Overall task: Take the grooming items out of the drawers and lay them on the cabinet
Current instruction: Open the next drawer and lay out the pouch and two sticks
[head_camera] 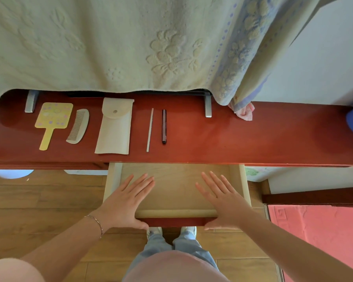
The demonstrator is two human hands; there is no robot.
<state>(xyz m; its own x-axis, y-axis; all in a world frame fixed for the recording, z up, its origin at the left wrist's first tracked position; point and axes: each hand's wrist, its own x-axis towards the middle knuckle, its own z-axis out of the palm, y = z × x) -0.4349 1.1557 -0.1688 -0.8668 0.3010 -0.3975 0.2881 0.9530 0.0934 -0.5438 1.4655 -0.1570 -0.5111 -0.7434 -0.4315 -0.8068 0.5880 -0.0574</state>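
- Both hands are laid flat on the front edge of the pulled-out drawer, fingers straight and spread, nothing being gripped by either.
- Left hand is placed over the drawer's left front corner, its fingers reaching over the pale wooden interior and its thumb set against the red front panel; a thin bracelet is worn on that wrist.
- Right hand is placed over the right front corner in the same way, thumb down on the red front.
- No item can be seen on the visible part of the drawer floor.
- Five grooming items are lined up on the red cabinet top, left of centre and apart from one another: a yellow hand mirror with its handle toward the person, a grey comb just beside it, a cream snap pouch, a thin pale stick, and a dark pen-like tube.
- A pale embossed towel is draped above the back of the cabinet, and a pink cloth is seen under its right corner.
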